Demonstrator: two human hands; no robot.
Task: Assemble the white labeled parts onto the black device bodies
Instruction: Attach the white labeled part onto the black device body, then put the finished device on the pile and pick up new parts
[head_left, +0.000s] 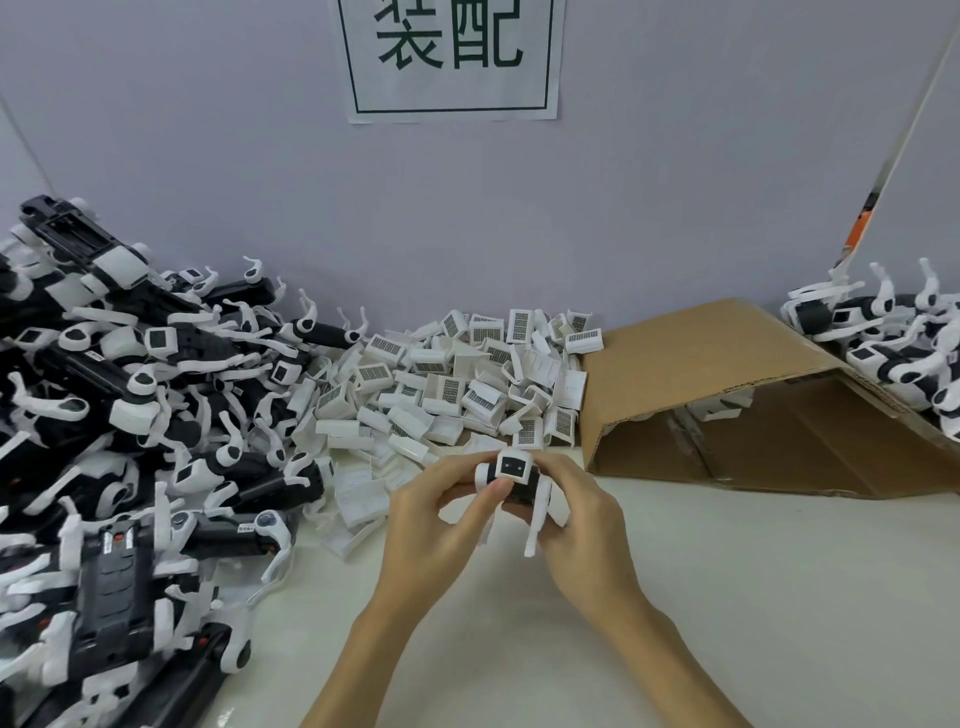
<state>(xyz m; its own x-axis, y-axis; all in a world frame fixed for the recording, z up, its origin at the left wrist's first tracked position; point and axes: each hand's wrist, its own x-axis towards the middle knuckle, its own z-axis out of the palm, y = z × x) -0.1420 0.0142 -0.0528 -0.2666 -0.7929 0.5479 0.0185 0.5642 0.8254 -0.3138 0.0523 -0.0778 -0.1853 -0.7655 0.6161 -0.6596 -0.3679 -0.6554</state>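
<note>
Both hands hold one black device body (519, 491) above the white table, just in front of the parts heap. My left hand (436, 519) grips it from the left, thumb pressed on its front. My right hand (582, 519) grips it from the right, fingers curled behind. A white part (511, 465) with a small dark window sits on the body's top end, and white arms (537, 525) hang from it. A heap of loose white labeled parts (452, 384) lies behind the hands. A big pile of black device bodies (130, 415) fills the left side.
A cardboard box (753, 395) lies on its side at the right, its open mouth facing me. Behind it at the far right sits another pile of black and white devices (893, 343). A paper sign (452, 57) hangs on the grey wall.
</note>
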